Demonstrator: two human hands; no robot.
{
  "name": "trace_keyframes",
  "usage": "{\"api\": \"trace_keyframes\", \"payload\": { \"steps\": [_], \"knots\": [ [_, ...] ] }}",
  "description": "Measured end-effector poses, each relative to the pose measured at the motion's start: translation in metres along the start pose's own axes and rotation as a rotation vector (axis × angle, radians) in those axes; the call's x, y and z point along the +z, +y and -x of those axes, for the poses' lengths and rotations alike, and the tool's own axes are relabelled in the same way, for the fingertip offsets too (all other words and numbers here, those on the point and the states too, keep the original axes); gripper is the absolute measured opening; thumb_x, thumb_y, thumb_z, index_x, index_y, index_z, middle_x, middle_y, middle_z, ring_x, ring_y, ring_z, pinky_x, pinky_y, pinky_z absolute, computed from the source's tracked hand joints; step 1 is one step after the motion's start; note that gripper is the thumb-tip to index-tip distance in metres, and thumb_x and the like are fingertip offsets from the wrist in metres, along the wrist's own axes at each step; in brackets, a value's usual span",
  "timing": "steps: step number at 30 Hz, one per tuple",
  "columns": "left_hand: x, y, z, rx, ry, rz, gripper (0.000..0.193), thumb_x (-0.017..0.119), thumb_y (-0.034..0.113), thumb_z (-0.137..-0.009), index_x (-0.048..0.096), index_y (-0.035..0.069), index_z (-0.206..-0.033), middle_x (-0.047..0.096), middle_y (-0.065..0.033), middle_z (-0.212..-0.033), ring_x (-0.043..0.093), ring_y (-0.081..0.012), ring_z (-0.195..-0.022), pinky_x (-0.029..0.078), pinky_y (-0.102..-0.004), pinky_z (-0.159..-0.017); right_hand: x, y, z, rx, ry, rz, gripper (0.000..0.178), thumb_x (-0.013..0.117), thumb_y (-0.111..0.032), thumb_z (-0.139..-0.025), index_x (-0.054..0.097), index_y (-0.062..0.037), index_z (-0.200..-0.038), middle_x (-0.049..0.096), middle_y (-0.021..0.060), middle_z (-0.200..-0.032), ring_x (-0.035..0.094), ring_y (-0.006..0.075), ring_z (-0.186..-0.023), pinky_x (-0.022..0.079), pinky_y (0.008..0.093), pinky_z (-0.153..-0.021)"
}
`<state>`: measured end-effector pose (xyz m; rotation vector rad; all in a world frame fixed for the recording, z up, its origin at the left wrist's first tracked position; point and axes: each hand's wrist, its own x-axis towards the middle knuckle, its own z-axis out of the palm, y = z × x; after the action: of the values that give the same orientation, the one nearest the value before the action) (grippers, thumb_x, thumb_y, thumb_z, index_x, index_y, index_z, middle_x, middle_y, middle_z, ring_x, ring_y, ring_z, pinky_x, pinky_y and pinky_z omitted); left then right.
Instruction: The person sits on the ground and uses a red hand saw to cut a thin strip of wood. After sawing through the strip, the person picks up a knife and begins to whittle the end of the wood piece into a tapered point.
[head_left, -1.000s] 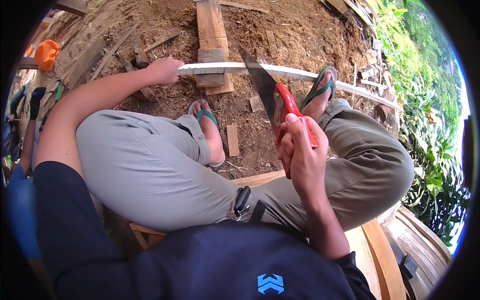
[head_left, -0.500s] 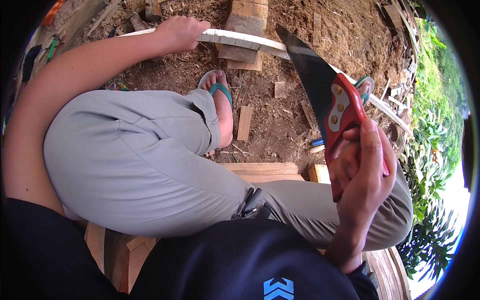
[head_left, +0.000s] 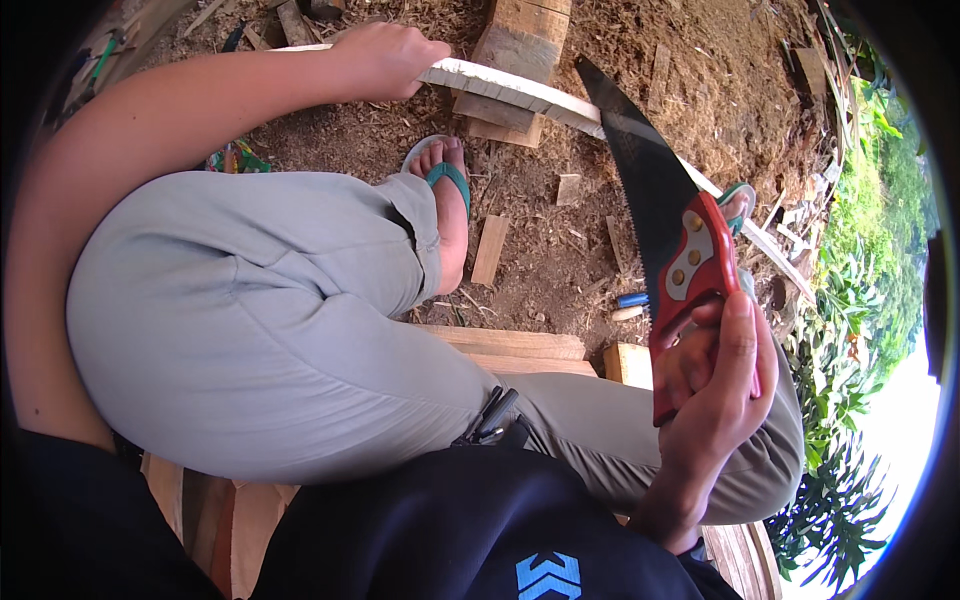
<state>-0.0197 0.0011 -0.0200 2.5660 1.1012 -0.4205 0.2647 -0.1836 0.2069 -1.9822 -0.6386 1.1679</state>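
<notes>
the left grip [head_left: 390, 62] is closed around the pale wooden strip [head_left: 520, 92], which runs across the wooden block [head_left: 515, 50] in front of the person. it looks light, thin and springy — likely to bend if held far from support, so the stretch near the block seems the steadiest hold. the right grip [head_left: 722, 380] wraps the red handle [head_left: 715, 245] of the handsaw [head_left: 640, 165]. its thin blade probably flexes sideways, and the toothed edge faces left — the handle is the safe place. whether blade and strip touch, i cannot tell.
</notes>
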Motion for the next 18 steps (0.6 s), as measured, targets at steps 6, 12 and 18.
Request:
{"api": "trace_keyframes", "payload": {
  "steps": [6, 12, 18],
  "knots": [
    [-0.006, 0.004, -0.003, -0.009, -0.075, -0.009, 0.028, 0.068, 0.011, -0.078, 0.062, 0.007, -0.105, 0.072, -0.0172, -0.087, 0.072, -0.0371, -0.083, 0.060, -0.0482, -0.073, 0.013, 0.006, -0.019, -0.032, -0.061, -0.127, 0.033, 0.053, -0.026, -0.106, 0.055, -0.0024, -0.083, 0.043, -0.0041, -0.054, 0.033, 0.0024, -0.041, 0.023, 0.0221, -0.038],
    [0.003, -0.005, -0.007, 0.008, -0.043, 0.000, 0.028, 0.068, 0.010, -0.078, 0.059, 0.006, -0.104, 0.071, -0.0201, -0.086, 0.072, -0.0392, -0.082, 0.058, -0.0501, -0.071, -0.003, 0.023, -0.005, -0.013, -0.036, -0.182, 0.031, 0.054, -0.024, -0.105, 0.055, -0.0041, -0.081, 0.046, -0.0040, -0.056, 0.038, 0.0025, -0.043, 0.026, 0.0214, -0.040],
    [-0.001, 0.003, -0.006, -0.020, -0.126, 0.031, 0.033, 0.070, 0.011, -0.075, 0.058, 0.006, -0.105, 0.070, -0.0211, -0.083, 0.070, -0.0409, -0.081, 0.057, -0.0512, -0.071, -0.014, 0.112, 0.037, -0.142, 0.058, -0.182, 0.023, 0.051, -0.017, -0.103, 0.056, 0.0013, -0.091, 0.049, -0.0015, -0.061, 0.041, 0.0033, -0.048, 0.030, 0.0215, -0.045]
  ]
}}
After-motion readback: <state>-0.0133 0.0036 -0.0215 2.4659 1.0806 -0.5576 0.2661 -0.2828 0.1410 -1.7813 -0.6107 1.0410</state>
